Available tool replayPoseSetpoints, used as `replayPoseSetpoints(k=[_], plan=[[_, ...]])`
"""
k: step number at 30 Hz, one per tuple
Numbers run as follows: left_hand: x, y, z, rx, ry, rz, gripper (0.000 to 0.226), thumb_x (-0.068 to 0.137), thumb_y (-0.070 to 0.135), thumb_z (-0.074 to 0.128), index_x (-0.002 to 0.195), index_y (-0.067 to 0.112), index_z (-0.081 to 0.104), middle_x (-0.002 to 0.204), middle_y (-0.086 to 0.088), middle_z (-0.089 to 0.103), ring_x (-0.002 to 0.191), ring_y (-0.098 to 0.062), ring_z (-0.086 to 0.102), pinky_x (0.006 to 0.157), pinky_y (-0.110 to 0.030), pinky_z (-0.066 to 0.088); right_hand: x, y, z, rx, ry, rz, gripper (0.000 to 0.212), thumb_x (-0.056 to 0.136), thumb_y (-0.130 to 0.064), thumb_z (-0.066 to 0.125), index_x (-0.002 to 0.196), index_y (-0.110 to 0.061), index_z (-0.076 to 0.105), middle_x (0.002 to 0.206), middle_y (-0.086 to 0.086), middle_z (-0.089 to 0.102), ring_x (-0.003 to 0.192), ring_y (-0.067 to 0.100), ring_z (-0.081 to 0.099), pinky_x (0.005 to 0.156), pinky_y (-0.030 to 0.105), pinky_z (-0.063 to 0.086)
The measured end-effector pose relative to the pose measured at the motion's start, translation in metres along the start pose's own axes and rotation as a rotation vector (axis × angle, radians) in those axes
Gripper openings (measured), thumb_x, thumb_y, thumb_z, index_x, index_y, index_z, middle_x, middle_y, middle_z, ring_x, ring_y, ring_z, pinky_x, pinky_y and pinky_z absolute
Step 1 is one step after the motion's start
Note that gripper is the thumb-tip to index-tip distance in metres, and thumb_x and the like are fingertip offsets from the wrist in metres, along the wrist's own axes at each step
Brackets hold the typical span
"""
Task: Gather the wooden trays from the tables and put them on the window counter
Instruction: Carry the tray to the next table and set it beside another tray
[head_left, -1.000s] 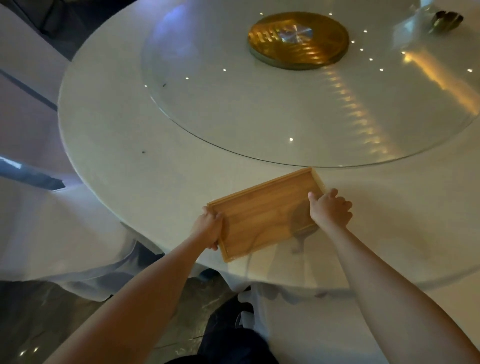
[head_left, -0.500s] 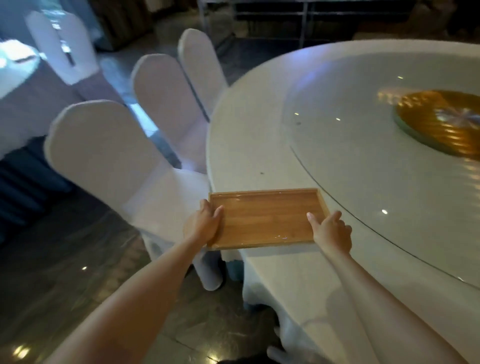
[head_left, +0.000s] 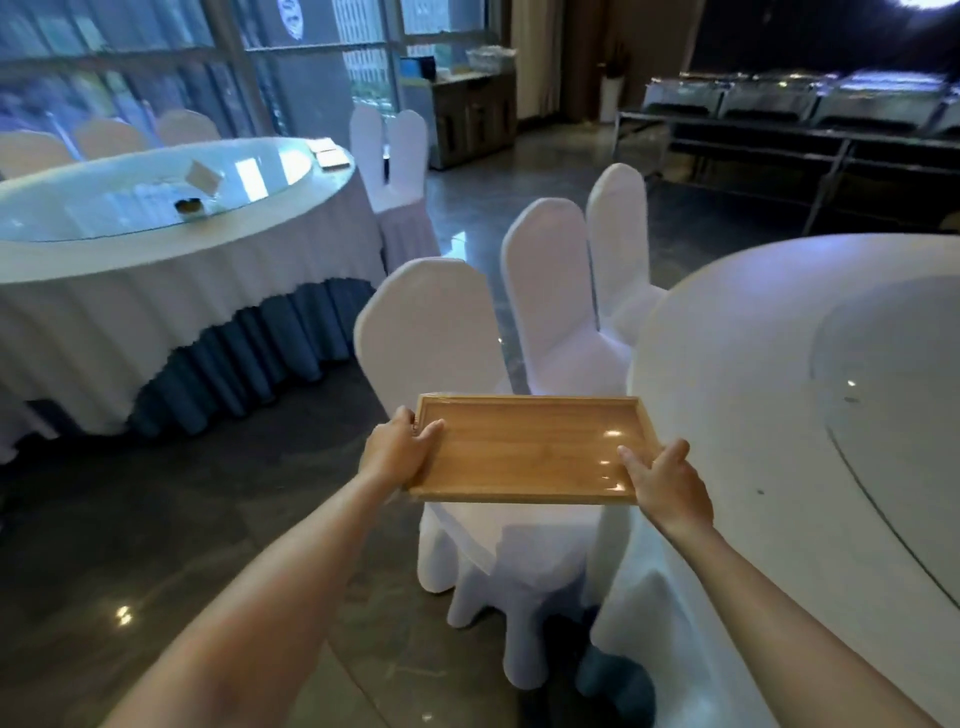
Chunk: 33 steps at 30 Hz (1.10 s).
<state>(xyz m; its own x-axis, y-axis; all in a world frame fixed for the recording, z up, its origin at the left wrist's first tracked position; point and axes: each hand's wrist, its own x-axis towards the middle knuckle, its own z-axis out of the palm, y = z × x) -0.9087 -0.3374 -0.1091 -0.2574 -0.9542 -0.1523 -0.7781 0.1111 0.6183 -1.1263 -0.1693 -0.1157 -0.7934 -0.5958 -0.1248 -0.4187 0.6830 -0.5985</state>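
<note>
A flat rectangular wooden tray (head_left: 524, 449) with a low rim is held level in the air above a covered chair, to the left of the round white table (head_left: 769, 415). My left hand (head_left: 397, 449) grips its left short edge, thumb on top. My right hand (head_left: 667, 486) grips the right near corner. The tray is empty. On the far round table by the windows (head_left: 156, 260) lie flat pale objects (head_left: 330, 153) near its back right edge; whether they are trays I cannot tell. A cabinet counter (head_left: 470, 111) stands by the window at the back.
Three white-covered chairs (head_left: 441, 338) stand against the near table's left side, directly below and beyond the tray. More covered chairs (head_left: 389, 156) ring the far table. Dark tiled floor (head_left: 156, 519) lies between the tables. Metal buffet racks (head_left: 779, 130) line the back right.
The tray came off the near table, swung left and rose above the chair, both hands still gripping it. My view turned left and lifted, now showing the room and the far table.
</note>
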Motion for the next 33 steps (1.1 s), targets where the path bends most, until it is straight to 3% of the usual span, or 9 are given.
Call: replayPoseSetpoints(k=[2,8,14,22,27,33], plan=[[0.024,-0.023,-0.028,-0.005,0.014,-0.003,0.045,0.091,0.045,0.048,0.117,0.008,0.053,0.113,-0.013,0.066,0.092,-0.024,0.060,0.079,-0.035,0.048,0.003,-0.038,0.023,-0.008,0.002,-0.034,0.056,0.091,-0.046,0.045,0.121,0.000,0.037,0.125,0.023,0.056,0.111,0.040,0.056,0.085,0.040,0.045],[0.104,-0.087,-0.123,-0.026,0.081,-0.004,0.046,0.090,0.047,0.049,0.115,0.009,0.054,0.112,-0.014,0.067,0.099,-0.029,0.063,0.088,-0.042,0.053,0.020,-0.167,0.091,-0.003,-0.016,-0.123,0.059,0.092,-0.046,0.042,0.128,0.000,0.040,0.127,0.022,0.055,0.113,0.040,0.054,0.092,0.044,0.044],[0.175,-0.130,-0.216,-0.025,0.163,0.017,0.048,0.090,0.050,0.047,0.115,0.010,0.051,0.108,-0.011,0.067,0.094,-0.027,0.065,0.086,-0.045,0.055,0.042,-0.285,0.139,0.007,-0.032,-0.243,0.053,0.093,-0.046,0.039,0.122,-0.001,0.045,0.118,0.018,0.059,0.101,0.034,0.058,0.075,0.034,0.039],[0.270,-0.175,-0.278,-0.035,0.262,-0.028,0.051,0.092,0.048,0.046,0.122,0.007,0.048,0.115,-0.014,0.064,0.100,-0.029,0.063,0.086,-0.043,0.055,0.099,-0.406,0.203,0.007,-0.050,-0.402,0.049,0.095,-0.044,0.038,0.123,-0.004,0.045,0.115,0.017,0.060,0.082,0.024,0.047,0.073,0.031,0.035],[0.359,-0.193,-0.297,-0.029,0.295,-0.067,0.054,0.092,0.047,0.045,0.128,0.006,0.045,0.121,-0.014,0.062,0.105,-0.030,0.062,0.083,-0.038,0.051,0.169,-0.472,0.260,0.059,-0.083,-0.402,0.052,0.093,-0.044,0.042,0.124,-0.002,0.046,0.120,0.021,0.059,0.106,0.038,0.057,0.086,0.041,0.044],[0.502,-0.191,-0.338,0.000,0.320,-0.119,0.051,0.092,0.046,0.047,0.120,0.004,0.051,0.119,-0.018,0.062,0.106,-0.035,0.059,0.089,-0.044,0.049,0.283,-0.576,0.317,0.177,-0.167,-0.412,0.049,0.091,-0.035,0.052,0.121,0.004,0.049,0.124,0.027,0.058,0.115,0.039,0.054,0.091,0.038,0.041]])
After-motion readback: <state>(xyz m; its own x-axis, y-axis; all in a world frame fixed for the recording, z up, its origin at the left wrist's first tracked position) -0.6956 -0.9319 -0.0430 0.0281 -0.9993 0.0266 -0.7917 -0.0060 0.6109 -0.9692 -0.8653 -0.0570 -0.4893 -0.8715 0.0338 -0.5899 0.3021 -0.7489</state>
